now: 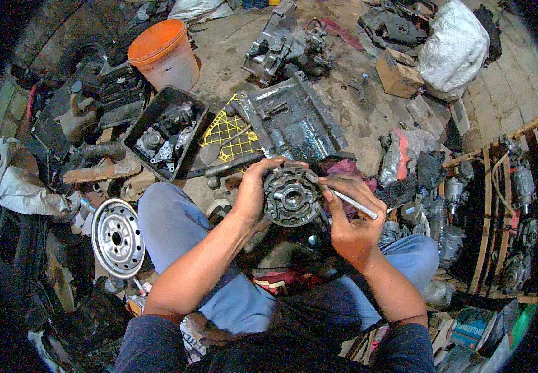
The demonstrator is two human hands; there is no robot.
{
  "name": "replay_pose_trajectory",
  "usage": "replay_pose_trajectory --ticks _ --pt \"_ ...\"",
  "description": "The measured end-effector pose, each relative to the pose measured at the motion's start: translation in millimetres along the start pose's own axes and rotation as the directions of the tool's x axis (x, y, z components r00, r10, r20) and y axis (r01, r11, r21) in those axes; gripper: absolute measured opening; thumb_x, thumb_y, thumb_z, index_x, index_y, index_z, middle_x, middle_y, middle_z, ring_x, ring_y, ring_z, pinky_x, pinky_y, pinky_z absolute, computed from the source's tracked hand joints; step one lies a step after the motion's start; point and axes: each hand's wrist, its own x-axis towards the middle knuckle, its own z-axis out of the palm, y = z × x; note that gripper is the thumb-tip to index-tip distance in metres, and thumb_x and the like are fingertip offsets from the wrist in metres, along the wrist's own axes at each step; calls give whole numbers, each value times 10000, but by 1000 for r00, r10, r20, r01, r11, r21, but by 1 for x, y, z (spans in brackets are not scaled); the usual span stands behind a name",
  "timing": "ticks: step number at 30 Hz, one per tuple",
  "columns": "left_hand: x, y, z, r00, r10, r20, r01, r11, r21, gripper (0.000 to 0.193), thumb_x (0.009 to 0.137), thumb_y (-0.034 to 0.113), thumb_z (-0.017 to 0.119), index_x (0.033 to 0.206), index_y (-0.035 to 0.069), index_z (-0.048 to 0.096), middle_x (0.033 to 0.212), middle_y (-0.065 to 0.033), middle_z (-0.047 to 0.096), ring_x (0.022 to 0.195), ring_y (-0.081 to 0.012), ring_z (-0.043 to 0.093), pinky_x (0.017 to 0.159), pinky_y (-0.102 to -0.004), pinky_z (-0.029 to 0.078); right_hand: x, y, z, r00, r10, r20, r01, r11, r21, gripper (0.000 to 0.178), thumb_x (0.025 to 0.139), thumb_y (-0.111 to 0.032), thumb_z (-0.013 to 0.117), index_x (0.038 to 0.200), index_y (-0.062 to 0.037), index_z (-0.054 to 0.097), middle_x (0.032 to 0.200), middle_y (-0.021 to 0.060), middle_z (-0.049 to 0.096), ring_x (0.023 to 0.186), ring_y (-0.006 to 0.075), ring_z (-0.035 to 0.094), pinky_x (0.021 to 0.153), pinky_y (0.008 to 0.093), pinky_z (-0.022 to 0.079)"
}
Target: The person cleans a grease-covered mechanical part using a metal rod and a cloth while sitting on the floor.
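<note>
Between my hands is a dark, greasy round metal hub (292, 196) with a central bore and a lobed, toothed-looking ring around it. My left hand (256, 189) wraps around the hub's left side and upper edge. My right hand (355, 217) grips a slim silver metal rod (357, 204) like a pen. The rod's far end points toward the hub's upper right edge; whether they touch, I cannot tell. Just beyond the hub lies an oily black metal tray (300, 127) with a few small tools or parts in it.
A black bin (133, 142) of metal parts, a yellow grid (235, 133) and an orange-lidded bucket (168, 56) lie ahead left. A gearbox casing (281, 53) stands at the back. A steel wheel rim (102, 248) leans by my left knee; a wooden slatted rack (485, 217) is right.
</note>
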Motion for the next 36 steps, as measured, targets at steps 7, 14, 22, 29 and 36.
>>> replay_pose_trajectory --ticks 7,14,22,29,36 --pt "2 -1 -3 1000 28 -2 -28 998 55 441 947 264 426 1078 -76 674 983 -187 730 881 -270 717 849 -368 579 0 -2 -1 990 143 11 -143 989 39 83 870 -4 673 937 13 719 940 149 729 868 292 706 820 364 543" --pt "-5 6 7 989 -149 23 150 986 -71 493 940 327 414 1169 -43 647 1067 -191 716 933 -303 704 885 -407 567 0 -8 -6 984 163 -72 -164 986 1 73 874 10 675 943 12 701 918 151 725 816 284 710 762 356 554" --pt "5 -2 -4 965 -220 143 245 951 -187 502 937 351 396 1179 -20 633 1087 -199 708 957 -332 695 896 -455 562 1 -5 -2 980 -187 -71 176 975 -134 183 790 57 701 960 -7 678 908 148 714 847 320 706 772 395 570" --pt "4 -4 -6 945 -222 242 290 908 -302 490 930 344 405 1167 -22 628 1080 -212 704 952 -334 697 879 -450 570 0 -9 1 985 -166 -44 156 972 -176 195 774 38 714 961 -18 709 900 148 702 885 332 685 812 411 557" --pt "-1 -3 3 999 -47 9 47 999 -7 473 934 312 420 1143 -60 626 1059 -210 708 940 -305 703 889 -417 571 0 0 1 989 -137 -62 129 985 -111 127 799 32 705 920 -2 694 881 146 690 864 331 680 793 401 548"
